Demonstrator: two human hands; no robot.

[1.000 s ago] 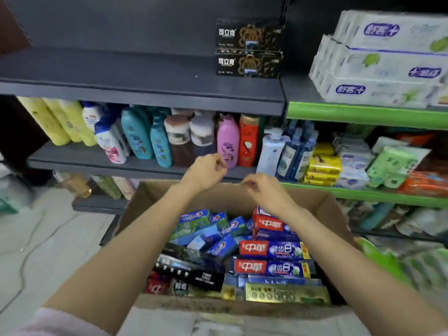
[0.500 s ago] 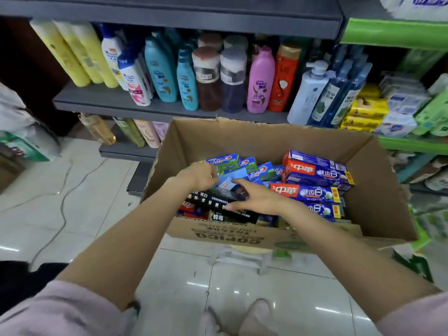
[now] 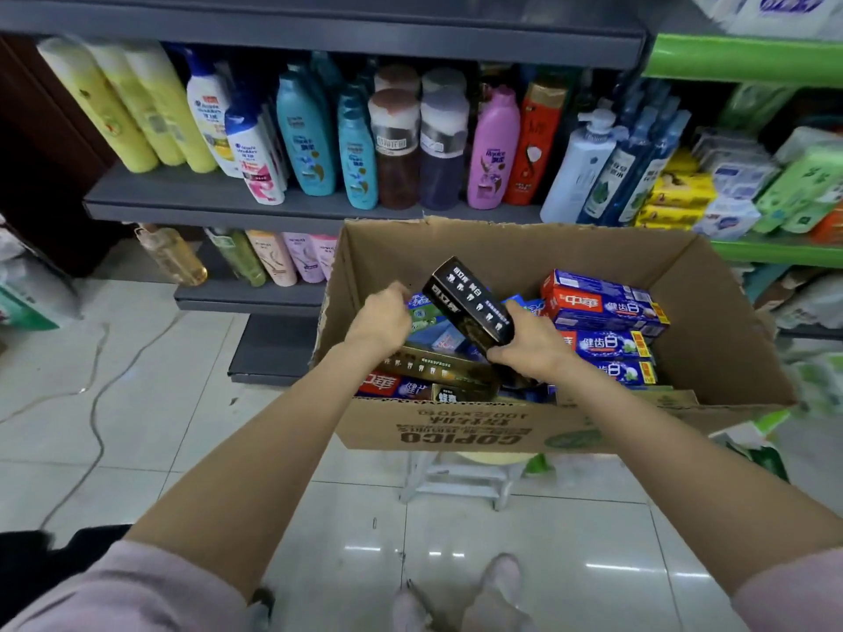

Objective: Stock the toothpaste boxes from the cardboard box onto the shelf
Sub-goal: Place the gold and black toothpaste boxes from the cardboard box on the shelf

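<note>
An open cardboard box [image 3: 524, 255] stands in front of me, full of toothpaste boxes. My right hand [image 3: 531, 351] grips the near end of a black toothpaste box [image 3: 470, 303], which is tilted up out of the pile. My left hand [image 3: 381, 321] has its fingers curled against the far left edge of the same box. Below it lies another black and gold box [image 3: 433, 367]. Red and blue toothpaste boxes [image 3: 602, 307] are stacked on the right side. The grey shelf board [image 3: 319, 29] runs across the top of the view.
Shampoo bottles [image 3: 310, 139] fill the grey shelf behind the box, with more bottles [image 3: 273, 257] lower down. Soap and tissue packs [image 3: 730, 189] sit on green shelves at right. The carton rests on a small stool [image 3: 456, 476]. A cable [image 3: 96, 403] trails over the tiled floor.
My view dropped from the upper shelf to the carton. Both hands went down into it, and the black toothpaste box has been tilted up out of the pile.
</note>
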